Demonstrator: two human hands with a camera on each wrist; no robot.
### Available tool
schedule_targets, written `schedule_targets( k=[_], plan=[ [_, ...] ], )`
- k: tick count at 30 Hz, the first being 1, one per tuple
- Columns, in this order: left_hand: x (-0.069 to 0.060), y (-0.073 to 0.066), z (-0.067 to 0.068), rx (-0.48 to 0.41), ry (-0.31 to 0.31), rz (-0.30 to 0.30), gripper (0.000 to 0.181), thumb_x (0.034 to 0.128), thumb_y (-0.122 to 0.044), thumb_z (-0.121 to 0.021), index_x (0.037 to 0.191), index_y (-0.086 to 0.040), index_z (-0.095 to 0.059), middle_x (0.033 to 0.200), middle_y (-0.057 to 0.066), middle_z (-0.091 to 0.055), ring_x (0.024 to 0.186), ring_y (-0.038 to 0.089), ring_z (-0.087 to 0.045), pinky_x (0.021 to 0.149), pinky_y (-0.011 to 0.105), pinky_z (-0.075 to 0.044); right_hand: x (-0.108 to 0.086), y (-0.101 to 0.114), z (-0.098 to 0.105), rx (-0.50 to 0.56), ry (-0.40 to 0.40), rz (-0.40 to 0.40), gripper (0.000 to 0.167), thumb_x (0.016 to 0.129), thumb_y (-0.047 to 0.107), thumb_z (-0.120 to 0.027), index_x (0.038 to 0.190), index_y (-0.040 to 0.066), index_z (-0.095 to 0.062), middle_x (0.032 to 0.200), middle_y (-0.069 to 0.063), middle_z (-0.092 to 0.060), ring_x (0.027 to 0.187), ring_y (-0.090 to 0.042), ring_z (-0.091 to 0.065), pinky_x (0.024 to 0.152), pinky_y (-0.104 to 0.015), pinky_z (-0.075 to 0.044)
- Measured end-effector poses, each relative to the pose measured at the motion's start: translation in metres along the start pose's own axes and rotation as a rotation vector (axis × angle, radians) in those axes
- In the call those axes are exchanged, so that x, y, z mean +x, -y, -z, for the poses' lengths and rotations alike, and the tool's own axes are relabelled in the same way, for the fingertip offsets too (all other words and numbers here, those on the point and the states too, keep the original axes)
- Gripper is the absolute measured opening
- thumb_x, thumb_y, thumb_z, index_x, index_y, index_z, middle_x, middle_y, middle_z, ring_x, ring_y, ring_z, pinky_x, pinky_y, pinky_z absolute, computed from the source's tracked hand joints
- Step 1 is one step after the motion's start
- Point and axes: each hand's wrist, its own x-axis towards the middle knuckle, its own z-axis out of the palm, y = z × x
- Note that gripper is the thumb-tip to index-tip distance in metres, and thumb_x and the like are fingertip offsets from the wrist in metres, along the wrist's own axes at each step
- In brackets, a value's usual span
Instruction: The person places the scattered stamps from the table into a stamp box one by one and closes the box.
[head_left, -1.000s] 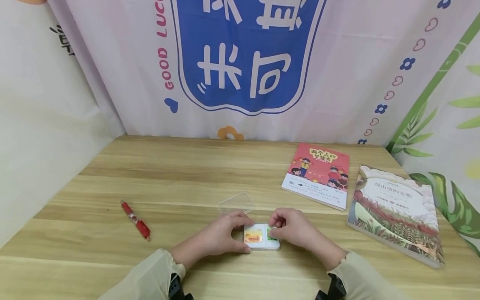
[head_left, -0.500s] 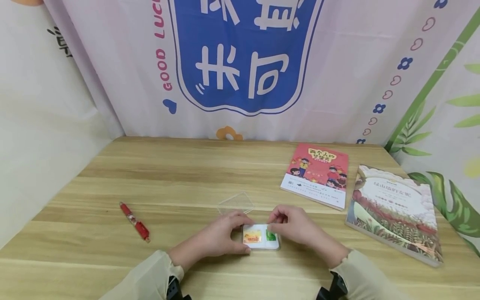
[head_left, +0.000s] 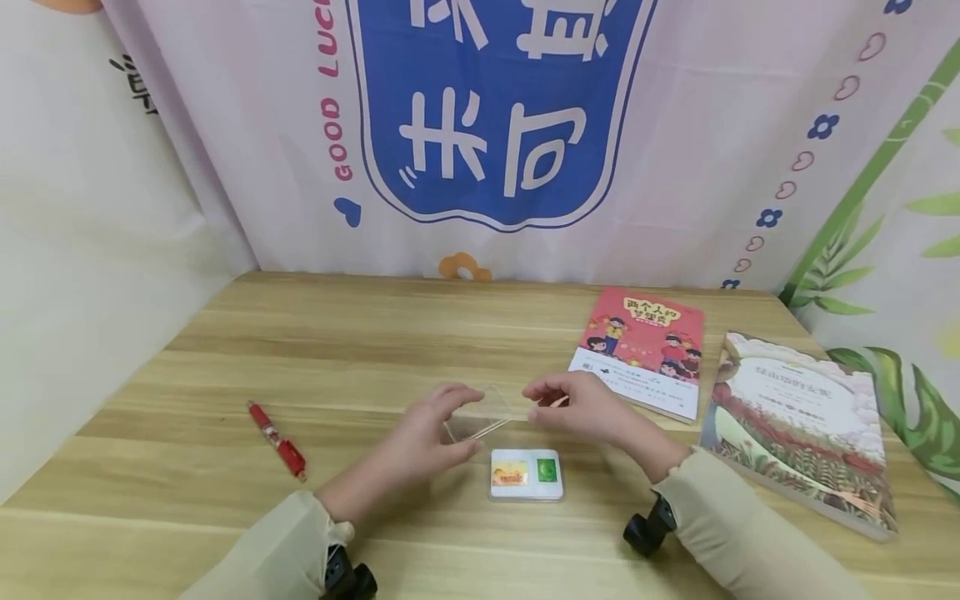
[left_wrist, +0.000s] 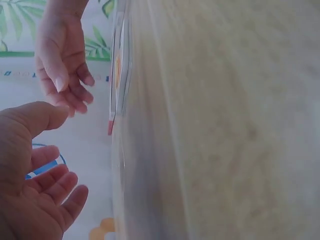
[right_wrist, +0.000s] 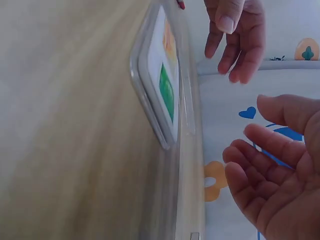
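Note:
A small flat white case (head_left: pixel 527 475) lies on the table in the head view, with an orange-yellow picture (head_left: pixel 510 473) on its left part and a green one (head_left: pixel 547 471) on its right. Just behind it is a thin clear plastic lid (head_left: pixel 480 417), flat on the wood. My left hand (head_left: pixel 420 433) hovers at the lid's left side, fingers loosely bent; the left wrist view shows nothing in its grasp. On the other side of the lid my right hand (head_left: pixel 581 408) is raised, fingers relaxed and holding nothing in the right wrist view.
A red pen (head_left: pixel 277 442) lies on the table at the left. At the right are a red-and-white book (head_left: pixel 637 350) and a larger book with a plant cover (head_left: pixel 798 429). A printed curtain (head_left: pixel 495 242) hangs behind the table's back edge.
Both hands have let go of the white case and moved forward, up to the clear lid's sides. The green picture, partly covered by the right fingers before, is now in full view.

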Motion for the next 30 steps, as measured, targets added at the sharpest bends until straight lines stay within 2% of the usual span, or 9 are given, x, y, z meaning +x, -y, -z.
schedule_targets(
  k=[5, 10, 13, 16, 21, 27, 30],
  plan=[
    [0.001, 0.004, 0.002, 0.011, -0.041, 0.069, 0.068, 0.0736, -0.015, -0.077, 0.134, -0.008, -0.047, 0.136, 0.013, -0.045, 0.121, 0.033, -0.046, 0.097, 0.052, -0.040, 0.014, -0.001, 0.001, 0.004, 0.082, 0.035, 0.042, 0.085, 0.018, -0.066, 0.124, 0.003, -0.058, 0.123, -0.011, -0.060, 0.111, -0.027, -0.056, 0.093, -0.039, -0.046],
    [0.002, 0.010, 0.001, 0.002, -0.030, 0.132, 0.077, 0.0726, -0.017, -0.077, 0.139, -0.009, -0.040, 0.141, 0.014, -0.041, 0.124, 0.034, -0.042, 0.100, 0.053, -0.036, 0.025, -0.003, 0.001, -0.009, 0.162, 0.054, 0.055, 0.082, 0.019, -0.069, 0.133, 0.008, -0.051, 0.134, -0.009, -0.052, 0.121, -0.030, -0.049, 0.101, -0.044, -0.039],
    [0.003, 0.014, 0.000, -0.019, -0.028, 0.177, 0.081, 0.0717, -0.018, -0.078, 0.141, -0.010, -0.037, 0.142, 0.013, -0.039, 0.123, 0.035, -0.043, 0.099, 0.054, -0.036, 0.034, -0.004, 0.001, -0.064, 0.210, 0.076, 0.060, 0.081, 0.020, -0.070, 0.136, 0.011, -0.047, 0.138, -0.007, -0.048, 0.125, -0.030, -0.045, 0.102, -0.044, -0.037],
    [0.005, 0.018, -0.002, -0.025, -0.022, 0.220, 0.083, 0.0705, -0.021, -0.079, 0.141, -0.010, -0.037, 0.139, 0.013, -0.041, 0.119, 0.034, -0.046, 0.097, 0.053, -0.039, 0.042, -0.006, -0.001, -0.134, 0.244, 0.098, 0.061, 0.081, 0.019, -0.071, 0.136, 0.011, -0.047, 0.140, -0.004, -0.046, 0.128, -0.026, -0.041, 0.104, -0.043, -0.035],
    [0.010, 0.025, -0.005, 0.028, 0.010, 0.272, 0.086, 0.0675, -0.028, -0.081, 0.141, -0.011, -0.038, 0.133, 0.012, -0.044, 0.117, 0.030, -0.044, 0.095, 0.053, -0.041, 0.056, -0.008, -0.005, -0.254, 0.266, 0.111, 0.061, 0.078, 0.019, -0.073, 0.134, 0.012, -0.050, 0.138, -0.004, -0.048, 0.130, -0.023, -0.039, 0.107, -0.043, -0.029],
    [0.013, 0.032, -0.010, 0.065, 0.014, 0.292, 0.083, 0.0665, -0.031, -0.082, 0.137, -0.010, -0.044, 0.128, 0.009, -0.045, 0.117, 0.028, -0.040, 0.094, 0.048, -0.040, 0.069, -0.006, -0.013, -0.344, 0.319, 0.128, 0.063, 0.077, 0.020, -0.075, 0.134, 0.014, -0.049, 0.139, -0.002, -0.046, 0.130, -0.021, -0.037, 0.109, -0.039, -0.027],
    [0.015, 0.034, -0.011, 0.065, 0.000, 0.285, 0.077, 0.0676, -0.032, -0.081, 0.133, -0.008, -0.048, 0.127, 0.009, -0.045, 0.116, 0.028, -0.040, 0.093, 0.047, -0.041, 0.073, -0.005, -0.013, -0.348, 0.341, 0.136, 0.064, 0.076, 0.017, -0.076, 0.134, 0.011, -0.049, 0.138, -0.004, -0.047, 0.130, -0.022, -0.038, 0.108, -0.039, -0.029]
  ],
)
